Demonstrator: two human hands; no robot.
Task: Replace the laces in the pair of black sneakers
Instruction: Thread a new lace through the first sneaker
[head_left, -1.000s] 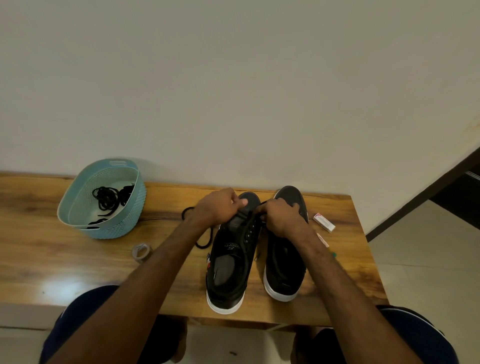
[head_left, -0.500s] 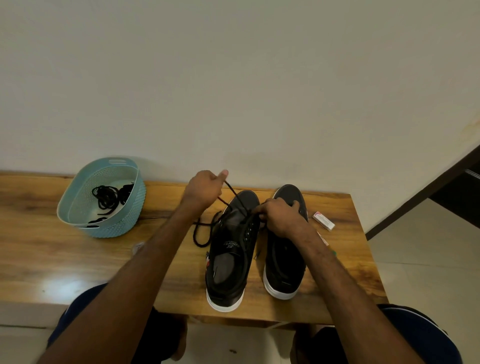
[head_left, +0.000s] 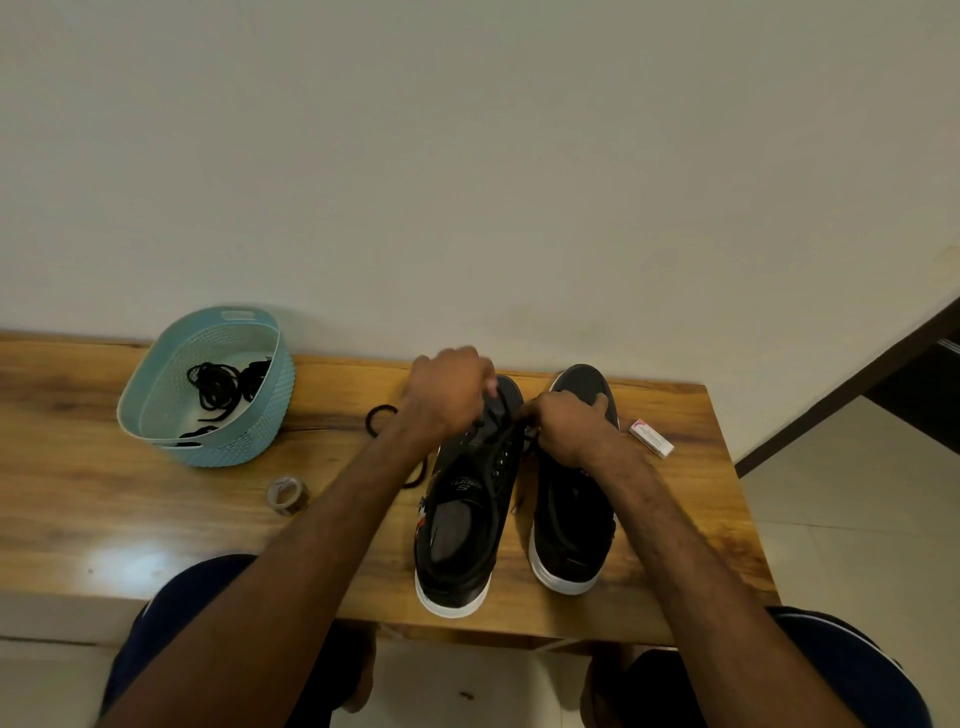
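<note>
Two black sneakers are set side by side on the wooden table (head_left: 104, 467), toes toward the wall and white-soled heels at the near edge. The left sneaker (head_left: 462, 519) is being worked on; the right sneaker (head_left: 571, 519) stands just beside it. The left hand (head_left: 452, 392) is positioned over the toe end of the left sneaker, fingers curled together and pinched on the black lace (head_left: 368, 420), whose slack lies looped on the table to the left of that shoe. The right hand (head_left: 566, 426) is held at the front eyelets, fingers closed on the same lace. A teal basket (head_left: 156, 374) containing spare laces (head_left: 215, 384) is placed at far left. A roll of tape (head_left: 287, 493) and a small white box (head_left: 651, 439) also lie on the table.
</note>
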